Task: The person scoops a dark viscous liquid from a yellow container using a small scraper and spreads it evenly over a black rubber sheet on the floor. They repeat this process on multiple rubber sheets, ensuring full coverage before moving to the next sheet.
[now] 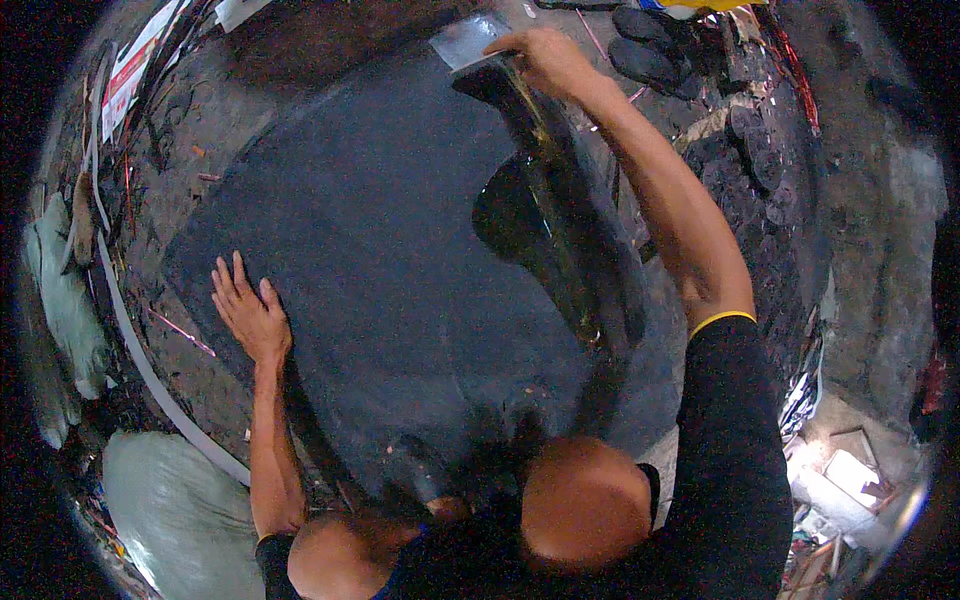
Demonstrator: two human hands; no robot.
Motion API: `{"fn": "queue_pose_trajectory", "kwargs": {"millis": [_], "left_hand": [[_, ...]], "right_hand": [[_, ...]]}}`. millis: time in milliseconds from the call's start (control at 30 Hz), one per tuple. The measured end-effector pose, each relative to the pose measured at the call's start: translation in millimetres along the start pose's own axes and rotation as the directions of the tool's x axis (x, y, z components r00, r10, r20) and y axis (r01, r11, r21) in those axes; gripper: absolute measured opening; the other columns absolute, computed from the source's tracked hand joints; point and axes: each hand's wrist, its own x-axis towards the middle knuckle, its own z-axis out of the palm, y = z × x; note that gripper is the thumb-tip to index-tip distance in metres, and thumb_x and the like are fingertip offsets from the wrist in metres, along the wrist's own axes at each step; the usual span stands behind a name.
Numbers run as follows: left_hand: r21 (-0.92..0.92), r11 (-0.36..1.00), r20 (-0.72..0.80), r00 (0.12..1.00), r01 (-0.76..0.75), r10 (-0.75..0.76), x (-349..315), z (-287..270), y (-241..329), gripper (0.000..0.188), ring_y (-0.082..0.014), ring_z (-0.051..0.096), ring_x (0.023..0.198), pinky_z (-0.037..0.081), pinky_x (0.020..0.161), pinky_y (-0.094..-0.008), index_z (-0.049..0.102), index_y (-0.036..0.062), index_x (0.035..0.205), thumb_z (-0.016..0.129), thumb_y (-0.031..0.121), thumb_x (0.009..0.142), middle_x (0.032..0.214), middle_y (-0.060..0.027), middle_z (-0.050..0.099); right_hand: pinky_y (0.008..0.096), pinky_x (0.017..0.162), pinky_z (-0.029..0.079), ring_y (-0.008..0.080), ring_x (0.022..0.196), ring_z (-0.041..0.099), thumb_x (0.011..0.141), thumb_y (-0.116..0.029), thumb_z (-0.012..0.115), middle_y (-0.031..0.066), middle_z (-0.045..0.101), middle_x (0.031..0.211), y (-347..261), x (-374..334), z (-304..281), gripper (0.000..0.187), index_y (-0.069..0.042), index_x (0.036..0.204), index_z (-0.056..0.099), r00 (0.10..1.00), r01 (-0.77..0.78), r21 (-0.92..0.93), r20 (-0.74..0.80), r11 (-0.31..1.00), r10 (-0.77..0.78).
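Note:
A large dark sheet (380, 200) with rounded edges lies in front of me. My left hand (254, 310) rests flat on its left edge, fingers spread and holding nothing. At the far right edge my right hand (545, 62) grips a thin, flat, silvery plate (466, 43), thumb and fingers closed at its near side. From just below that hand a glossy, wet-looking dark band (560, 210) runs along the sheet's right side toward me. A rounded shiny patch (505, 210) bulges from it to the left. The rest of the sheet looks matt.
My bare knees (585, 500) are bent at the sheet's near edge. Pale green sacks (180, 510) sit at the left, beside a curved grey strip (140, 350). Dark footwear (640, 50) lies at the far right. Scraps and pale debris (845, 480) litter the lower right floor.

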Motion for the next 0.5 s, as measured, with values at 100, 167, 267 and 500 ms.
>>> {"fn": "queue_pose_trajectory", "kwargs": {"millis": [100, 167, 267, 500], "left_hand": [[-0.005, 1.000, -0.016, 1.000, -0.025, 0.025, 1.2, 0.1, -2.2, 0.058, -0.0372, 0.027, 0.161, 0.020, 0.130, -0.0576, 0.040, 0.0172, 0.166, 0.050, 0.031, 0.110, 0.175, -0.0128, 0.031], [-0.005, 0.999, -0.038, 0.998, -0.044, 0.044, -0.1, -3.0, -6.6, 0.057, -0.0372, 0.028, 0.161, 0.021, 0.130, -0.0577, 0.040, 0.0173, 0.165, 0.049, 0.032, 0.111, 0.174, -0.0130, 0.031], [0.014, 0.998, -0.056, 0.997, -0.054, 0.055, -2.5, 7.9, -9.1, 0.055, -0.0372, 0.030, 0.160, 0.022, 0.129, -0.0577, 0.042, 0.0180, 0.165, 0.047, 0.034, 0.113, 0.173, -0.0122, 0.034], [0.044, 0.997, -0.056, 0.997, -0.056, 0.058, -1.1, 13.7, -15.7, 0.057, -0.0370, 0.028, 0.161, 0.022, 0.129, -0.0585, 0.039, 0.0191, 0.166, 0.046, 0.038, 0.113, 0.174, -0.0128, 0.032]], "right_hand": [[0.0490, 0.092, 0.057, 0.0410, 0.106, 0.072, 0.079, 0.001, 0.070, 0.0159, 0.077, 0.116, -3.6, -16.1, -0.2, 0.057, -0.024, 0.130, 0.077, 0.989, -0.071, -0.029, 0.129, 0.997, 0.074], [0.0483, 0.092, 0.057, 0.0409, 0.106, 0.072, 0.076, 0.005, 0.068, 0.0155, 0.077, 0.116, -21.6, -48.6, -4.5, 0.061, -0.022, 0.131, 0.077, 0.955, -0.157, -0.052, 0.247, 0.986, 0.165], [0.0485, 0.096, 0.055, 0.0401, 0.113, 0.070, 0.073, 0.006, 0.065, 0.0143, 0.077, 0.120, -2.1, -177.2, 18.5, 0.060, -0.017, 0.127, 0.077, 0.991, -0.096, 0.123, 0.107, 0.988, 0.083], [0.0451, 0.102, 0.052, 0.0367, 0.116, 0.068, 0.071, 0.006, 0.062, 0.0113, 0.076, 0.121, -77.2, -388.4, 8.4, 0.056, -0.011, 0.123, 0.077, 0.957, -0.288, 0.229, 0.081, 0.930, 0.277]]}}
